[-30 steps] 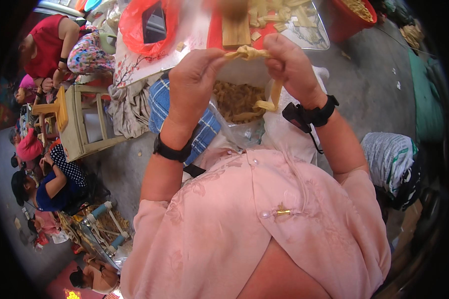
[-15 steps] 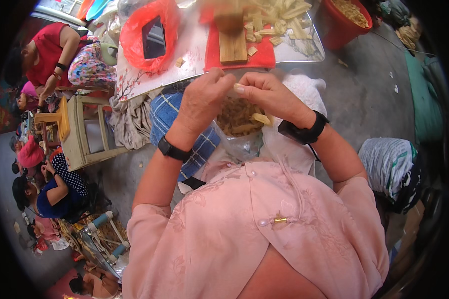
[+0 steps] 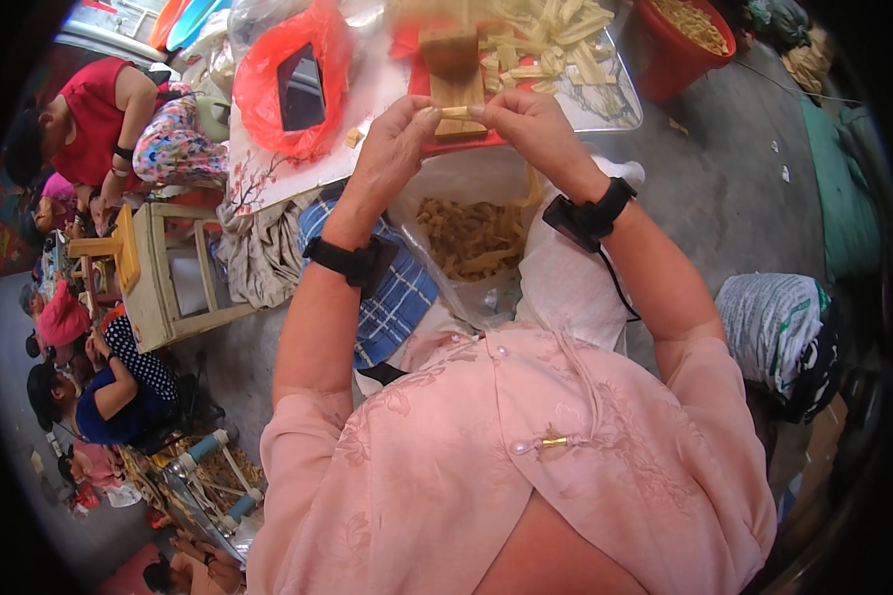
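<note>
A short pale yellow strip (image 3: 455, 113) is stretched between my two hands. My left hand (image 3: 395, 149) pinches its left end with thumb and fingers, and my right hand (image 3: 538, 134) pinches the other end. Just beyond the fingertips stands a wooden block (image 3: 451, 55) on a red cloth at the table's near edge. Loose pale yellow strips (image 3: 566, 30) and cut bits lie to its right. Below my hands, between my knees, a clear plastic bag (image 3: 429, 260) holds many brownish-yellow pieces (image 3: 474, 236).
On the table (image 3: 298, 171), a red plastic bag (image 3: 258, 89) lies under a dark phone-like device (image 3: 301, 87). A red bucket (image 3: 655, 45) of pieces stands at the far right. Wooden stools (image 3: 169, 268) and several seated people (image 3: 119, 382) are on the left.
Both hands have moved up and away from over the bag to the table edge, slightly farther apart. The strip now shows between them. A pale piece above the bag is no longer there.
</note>
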Demonstrator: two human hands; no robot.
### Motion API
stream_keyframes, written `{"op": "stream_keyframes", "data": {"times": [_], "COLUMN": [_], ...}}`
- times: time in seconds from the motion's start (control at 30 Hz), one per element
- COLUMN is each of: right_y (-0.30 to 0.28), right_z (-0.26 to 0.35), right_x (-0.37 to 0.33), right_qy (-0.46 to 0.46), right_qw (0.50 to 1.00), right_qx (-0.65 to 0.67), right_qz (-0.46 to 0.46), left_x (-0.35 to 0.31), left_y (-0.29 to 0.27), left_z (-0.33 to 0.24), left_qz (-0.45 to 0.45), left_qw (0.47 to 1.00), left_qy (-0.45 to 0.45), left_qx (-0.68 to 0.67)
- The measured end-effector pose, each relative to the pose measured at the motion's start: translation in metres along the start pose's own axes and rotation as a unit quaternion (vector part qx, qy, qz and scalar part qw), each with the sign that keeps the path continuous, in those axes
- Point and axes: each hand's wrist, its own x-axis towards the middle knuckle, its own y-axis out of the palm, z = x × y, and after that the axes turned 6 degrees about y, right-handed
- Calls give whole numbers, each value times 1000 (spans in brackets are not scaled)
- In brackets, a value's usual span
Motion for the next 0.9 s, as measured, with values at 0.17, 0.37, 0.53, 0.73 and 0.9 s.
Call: {"op": "stream_keyframes", "data": {"times": [0.17, 0.37, 0.53, 0.73, 0.9], "right_y": [2, 6, 7, 45, 64], "right_z": [5, -19, 6, 24, 16], "right_x": [12, 25, -12, -57, -86], "right_qy": [-5, -25, -69, -211, -305], "right_qw": [999, 988, 958, 973, 951], "right_qx": [40, -143, -246, 78, 25], "right_qz": [-9, -49, -129, -48, 32], "left_x": [16, 25, -14, -72, -74], "left_y": [-3, 0, -4, 31, 27], "left_z": [6, 23, 28, 3, 8], "left_qz": [-23, -47, -76, 67, 2], "left_qw": [998, 981, 970, 976, 921], "left_qy": [34, 34, 72, -143, -96], "left_qx": [58, 185, 219, -147, -377]}}
